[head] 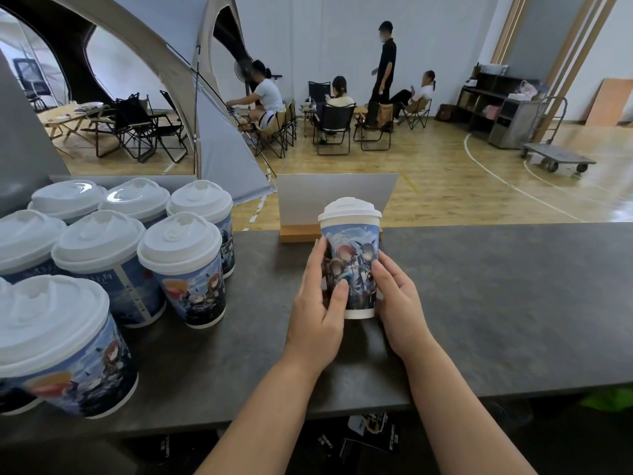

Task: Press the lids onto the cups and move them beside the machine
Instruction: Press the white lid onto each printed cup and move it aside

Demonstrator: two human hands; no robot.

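Observation:
A printed paper cup (352, 262) with a white lid (349, 209) on top stands upright on the dark counter (496, 303), near its middle. My left hand (320, 303) grips the cup's left side, thumb across the front. My right hand (397, 303) holds its right side, fingers curled round the wall. Several lidded cups (181, 262) of the same print stand grouped at the left, the nearest one (65, 344) large in the corner.
A white sign in a wooden base (294, 233) stands just behind the held cup. A grey machine panel (24, 159) rises at the far left. The counter's near edge (445, 399) runs below my forearms. Beyond are people on folding chairs.

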